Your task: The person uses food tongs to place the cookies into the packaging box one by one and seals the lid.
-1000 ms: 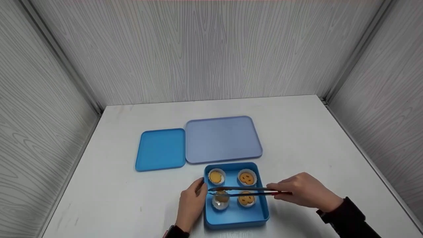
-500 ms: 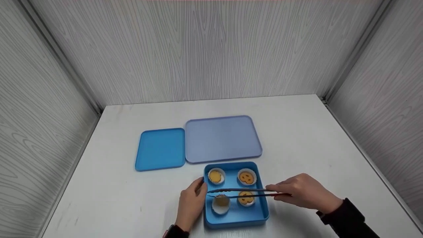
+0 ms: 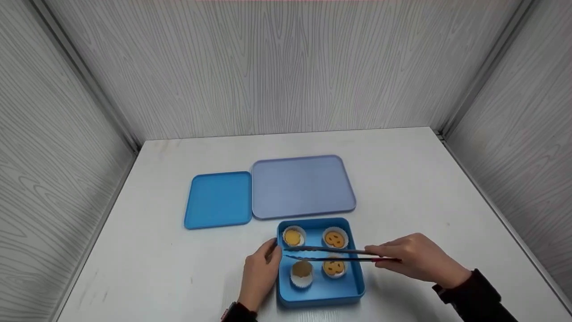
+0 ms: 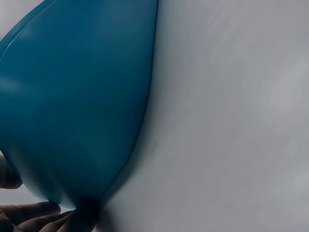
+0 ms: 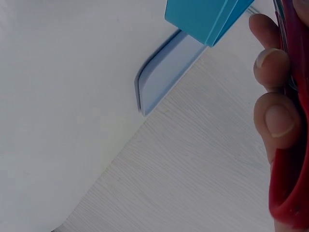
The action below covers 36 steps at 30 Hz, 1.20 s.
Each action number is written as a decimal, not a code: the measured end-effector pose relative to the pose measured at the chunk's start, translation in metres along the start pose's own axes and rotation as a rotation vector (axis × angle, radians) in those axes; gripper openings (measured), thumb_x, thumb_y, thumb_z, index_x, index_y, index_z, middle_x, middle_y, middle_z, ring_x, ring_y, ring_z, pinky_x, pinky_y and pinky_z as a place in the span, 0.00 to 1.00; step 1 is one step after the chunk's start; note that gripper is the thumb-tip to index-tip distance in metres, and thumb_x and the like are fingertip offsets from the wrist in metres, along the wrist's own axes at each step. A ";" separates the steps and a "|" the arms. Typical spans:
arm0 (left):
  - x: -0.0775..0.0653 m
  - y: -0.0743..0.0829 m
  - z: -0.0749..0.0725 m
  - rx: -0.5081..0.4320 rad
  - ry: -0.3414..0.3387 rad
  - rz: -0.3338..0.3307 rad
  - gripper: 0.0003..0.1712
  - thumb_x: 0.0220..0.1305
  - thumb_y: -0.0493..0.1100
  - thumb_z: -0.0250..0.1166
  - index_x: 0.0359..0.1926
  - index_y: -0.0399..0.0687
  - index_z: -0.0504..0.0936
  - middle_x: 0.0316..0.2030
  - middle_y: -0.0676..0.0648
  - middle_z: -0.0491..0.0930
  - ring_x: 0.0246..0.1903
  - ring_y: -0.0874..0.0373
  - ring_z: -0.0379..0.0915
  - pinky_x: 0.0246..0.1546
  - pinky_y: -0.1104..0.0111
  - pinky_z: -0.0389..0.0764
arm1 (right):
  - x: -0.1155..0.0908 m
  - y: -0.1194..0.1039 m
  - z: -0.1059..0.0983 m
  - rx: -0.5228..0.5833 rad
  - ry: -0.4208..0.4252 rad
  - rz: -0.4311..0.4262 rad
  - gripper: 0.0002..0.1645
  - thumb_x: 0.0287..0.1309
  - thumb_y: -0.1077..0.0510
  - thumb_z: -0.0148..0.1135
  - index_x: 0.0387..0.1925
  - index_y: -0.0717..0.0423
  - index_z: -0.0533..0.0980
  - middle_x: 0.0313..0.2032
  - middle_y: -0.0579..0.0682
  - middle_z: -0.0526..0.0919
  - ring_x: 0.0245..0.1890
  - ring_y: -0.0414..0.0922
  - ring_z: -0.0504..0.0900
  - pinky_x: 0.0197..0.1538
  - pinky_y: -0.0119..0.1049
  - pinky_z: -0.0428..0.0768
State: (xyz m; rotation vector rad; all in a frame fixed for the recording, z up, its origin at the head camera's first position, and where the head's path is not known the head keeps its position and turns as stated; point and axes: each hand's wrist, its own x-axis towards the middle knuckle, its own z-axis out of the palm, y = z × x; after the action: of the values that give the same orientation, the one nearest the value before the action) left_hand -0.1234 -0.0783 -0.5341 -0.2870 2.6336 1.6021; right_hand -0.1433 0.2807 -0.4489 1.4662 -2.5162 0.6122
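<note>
My right hand [image 3: 416, 259] holds tongs [image 3: 330, 258] with red handles [image 5: 294, 193], reaching over the blue box [image 3: 321, 293] from the right. The tongs' arms stand apart, their tips near the box's left wall. Below them, a round brown cookie [image 3: 302, 269] sits in a white paper cup [image 3: 301, 281]. A yellow round cookie [image 3: 292, 237] lies in the far left cup, and two cookies with dark marks, one far [image 3: 334, 239] and one near [image 3: 334, 267], fill the right cups. My left hand [image 3: 260, 273] rests its fingers [image 4: 36, 210] against the box's left outer wall.
Behind the box lie a flat blue tray [image 3: 219, 200] and a larger lavender tray [image 3: 304, 188], side by side. The white table [image 3: 424, 179] is bounded by grey wood-grain panels [image 3: 277, 67] at the back and on both sides.
The tongs have come off the brown cookie, spread wider and shifted toward the far side of the box. That cookie stays in its cup. My left hand keeps its place.
</note>
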 end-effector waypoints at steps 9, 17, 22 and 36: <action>0.001 0.000 0.001 0.004 0.001 0.005 0.26 0.75 0.49 0.57 0.65 0.39 0.78 0.61 0.41 0.81 0.64 0.48 0.76 0.65 0.51 0.77 | -0.014 0.000 -0.011 0.070 -0.058 0.055 0.24 0.54 0.61 0.76 0.55 0.52 0.86 0.34 0.38 0.90 0.27 0.26 0.83 0.31 0.17 0.80; 0.002 0.000 0.002 0.007 -0.004 -0.017 0.26 0.75 0.49 0.57 0.66 0.40 0.78 0.63 0.42 0.80 0.65 0.48 0.75 0.65 0.51 0.76 | -0.017 -0.001 -0.013 0.086 -0.060 0.054 0.22 0.55 0.60 0.76 0.54 0.51 0.86 0.34 0.38 0.90 0.27 0.25 0.83 0.31 0.17 0.80; 0.002 0.000 0.002 0.003 -0.006 -0.011 0.26 0.75 0.49 0.57 0.66 0.40 0.77 0.62 0.42 0.80 0.65 0.48 0.75 0.65 0.50 0.76 | -0.019 -0.001 -0.014 0.079 -0.065 0.044 0.22 0.55 0.60 0.76 0.53 0.50 0.86 0.34 0.39 0.90 0.26 0.25 0.83 0.30 0.16 0.79; 0.002 -0.004 0.003 -0.003 0.008 0.015 0.26 0.75 0.50 0.57 0.66 0.40 0.78 0.61 0.42 0.81 0.63 0.49 0.77 0.64 0.52 0.78 | -0.021 -0.002 -0.015 0.024 -0.061 0.063 0.21 0.55 0.60 0.76 0.52 0.50 0.86 0.34 0.38 0.90 0.28 0.26 0.84 0.30 0.17 0.79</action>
State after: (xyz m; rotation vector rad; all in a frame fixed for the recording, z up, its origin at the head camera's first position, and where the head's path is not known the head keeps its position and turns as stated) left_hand -0.1252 -0.0780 -0.5395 -0.2751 2.6456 1.6131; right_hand -0.1322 0.3026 -0.4423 1.4399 -2.6187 0.6189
